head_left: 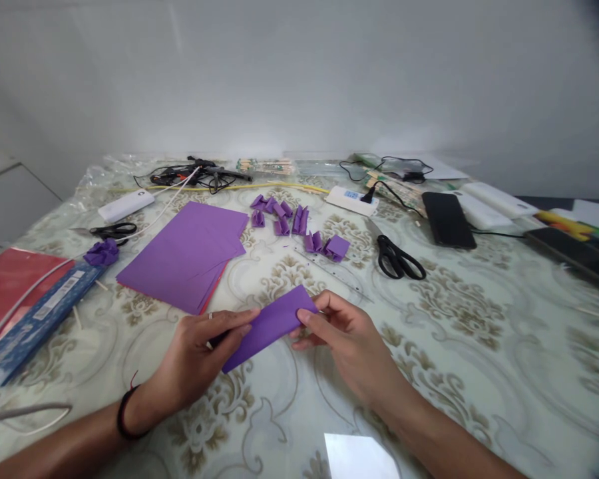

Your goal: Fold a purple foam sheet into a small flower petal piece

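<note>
A folded strip of purple paper [272,324] lies slanted just above the table between my hands. My left hand [199,356] pinches its lower left end, thumb on top. My right hand [347,339] grips the upper right end with thumb and fingers. Behind it sits a stack of purple sheets [190,256] with a red edge showing. Several small folded purple pieces [292,223] are scattered farther back, and a purple paper flower [102,253] rests at the left.
Black scissors [398,259] and a clear ruler [334,273] lie right of centre. A second pair of scissors [112,231], a blue box [40,316], red paper [10,279], cables [199,174], a power strip [352,199] and a phone [448,219] ring the patterned tablecloth [479,346].
</note>
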Available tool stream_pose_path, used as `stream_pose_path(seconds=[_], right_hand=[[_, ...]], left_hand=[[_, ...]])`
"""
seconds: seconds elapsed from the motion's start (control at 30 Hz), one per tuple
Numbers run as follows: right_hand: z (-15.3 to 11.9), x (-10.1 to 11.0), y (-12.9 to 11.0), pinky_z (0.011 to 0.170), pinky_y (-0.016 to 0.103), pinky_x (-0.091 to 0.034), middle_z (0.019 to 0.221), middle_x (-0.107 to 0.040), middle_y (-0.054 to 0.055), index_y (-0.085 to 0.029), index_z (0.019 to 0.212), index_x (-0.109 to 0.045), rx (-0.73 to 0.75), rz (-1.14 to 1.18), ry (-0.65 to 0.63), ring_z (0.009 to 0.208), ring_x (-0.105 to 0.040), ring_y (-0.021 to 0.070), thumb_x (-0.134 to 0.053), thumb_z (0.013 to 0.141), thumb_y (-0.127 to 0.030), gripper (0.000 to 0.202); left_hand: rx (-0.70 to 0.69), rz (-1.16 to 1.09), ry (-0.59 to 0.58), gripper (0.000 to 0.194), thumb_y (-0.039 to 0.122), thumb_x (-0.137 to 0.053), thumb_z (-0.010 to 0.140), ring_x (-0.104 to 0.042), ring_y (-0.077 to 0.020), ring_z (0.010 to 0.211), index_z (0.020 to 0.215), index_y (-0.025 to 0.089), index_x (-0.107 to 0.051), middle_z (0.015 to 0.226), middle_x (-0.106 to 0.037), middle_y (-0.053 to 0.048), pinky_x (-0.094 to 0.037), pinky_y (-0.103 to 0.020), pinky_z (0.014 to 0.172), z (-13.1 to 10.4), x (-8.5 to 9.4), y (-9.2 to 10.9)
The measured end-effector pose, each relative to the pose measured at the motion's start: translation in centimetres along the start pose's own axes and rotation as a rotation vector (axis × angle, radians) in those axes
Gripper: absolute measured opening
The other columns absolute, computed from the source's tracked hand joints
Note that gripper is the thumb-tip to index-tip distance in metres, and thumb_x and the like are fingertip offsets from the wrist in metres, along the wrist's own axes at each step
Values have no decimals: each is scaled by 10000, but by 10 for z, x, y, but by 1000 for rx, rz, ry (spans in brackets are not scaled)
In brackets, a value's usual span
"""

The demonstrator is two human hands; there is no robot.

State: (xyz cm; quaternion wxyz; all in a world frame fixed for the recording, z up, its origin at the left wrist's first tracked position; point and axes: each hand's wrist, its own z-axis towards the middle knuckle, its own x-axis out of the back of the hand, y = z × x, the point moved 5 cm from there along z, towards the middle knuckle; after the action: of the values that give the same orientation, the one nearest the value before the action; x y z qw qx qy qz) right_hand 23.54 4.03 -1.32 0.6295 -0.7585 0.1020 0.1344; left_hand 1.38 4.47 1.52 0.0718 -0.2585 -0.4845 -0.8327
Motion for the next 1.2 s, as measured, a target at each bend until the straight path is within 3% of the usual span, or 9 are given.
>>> stream_pose_path(seconds=[0.37,0.6,0.73,0.87,1.2], right_hand=[[0,2,1,647,245,-667,694,-760,-1,-195,731,-672,12,-3,-6,690,-758,153,-916,815,-411,336],[0,2,-1,677,280,-675,707,-744,8,-193,763,-693,2,-61,-20,700,-729,157,-905,817,-440,330],[0,1,-4,566,274,-658,715,-687,-1,-200,847,-720,-3,-92,-16,694,-701,172,-886,819,-498,342],[0,-1,-6,465,243,-596,601,-647,-19,-204,801,-679,-20,-78,-21,560,-674,160,-828,860,-557,388],[-1,4,-7,492,227,-552,568,-684,-21,-207,736,-648,34,-118,0,489,-635,128,-826,882,-505,377]], left_hand=[[-44,6,18,310,154,-727,957,-835,-178,826,1230,280,-806,1051,-867,-41,-673,-234,774,2,0,4],[4,17,17,254,186,-714,975,-825,-168,746,1193,266,-816,1008,-873,-15,-664,-228,733,2,1,5],[53,34,3,259,182,-704,980,-835,-194,802,1185,291,-819,1046,-868,-6,-677,-268,768,2,1,4],[-36,31,24,233,211,-727,972,-833,-197,778,1177,264,-822,1015,-871,-36,-686,-275,768,2,0,6],[43,28,-47,260,199,-719,974,-835,-191,832,1203,278,-815,1070,-865,-27,-674,-265,804,0,-2,3]])
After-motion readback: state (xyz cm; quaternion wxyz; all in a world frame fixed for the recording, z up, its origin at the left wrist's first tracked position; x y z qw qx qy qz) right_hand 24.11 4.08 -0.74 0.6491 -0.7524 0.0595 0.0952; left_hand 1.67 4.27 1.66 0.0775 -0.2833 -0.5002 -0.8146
